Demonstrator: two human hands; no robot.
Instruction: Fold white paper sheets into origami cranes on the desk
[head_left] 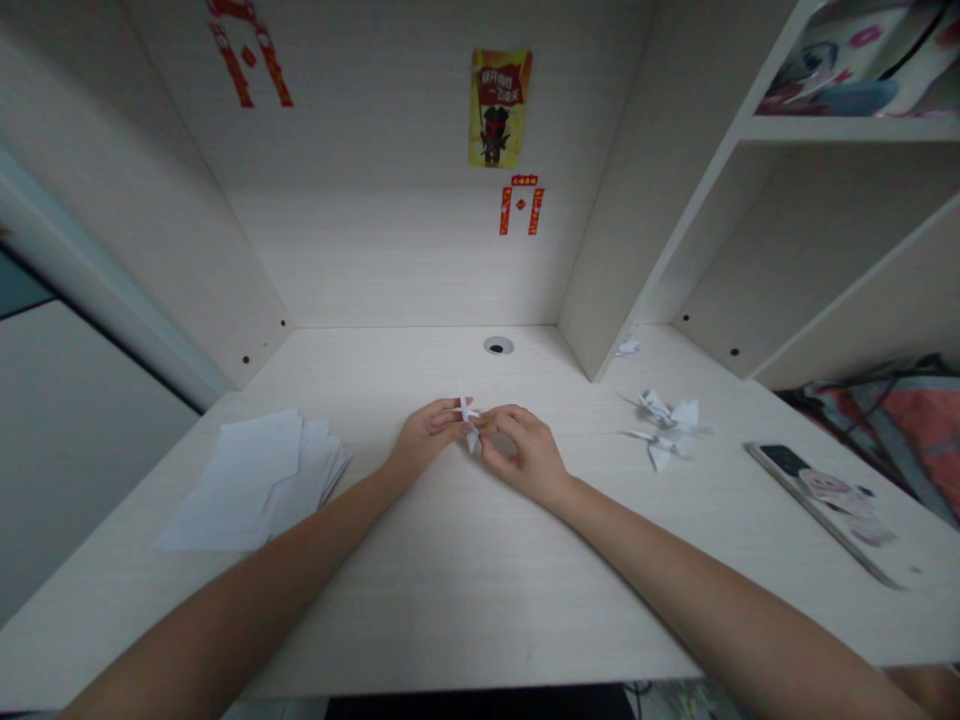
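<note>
We held a small piece of folded white paper (471, 434) between our two hands, near the middle of the counter (450, 600). Our left hand (424, 437) pinched it from one side, and our right hand (529, 452) pinched it from the other, thumb and forefinger curved into a ring. To our left we had a loose stack of white sheets (244, 475), partly behind our forearm. To our right lay a cluster of folded paper shapes (682, 415), with a phone (829, 510) nearer us.
</note>
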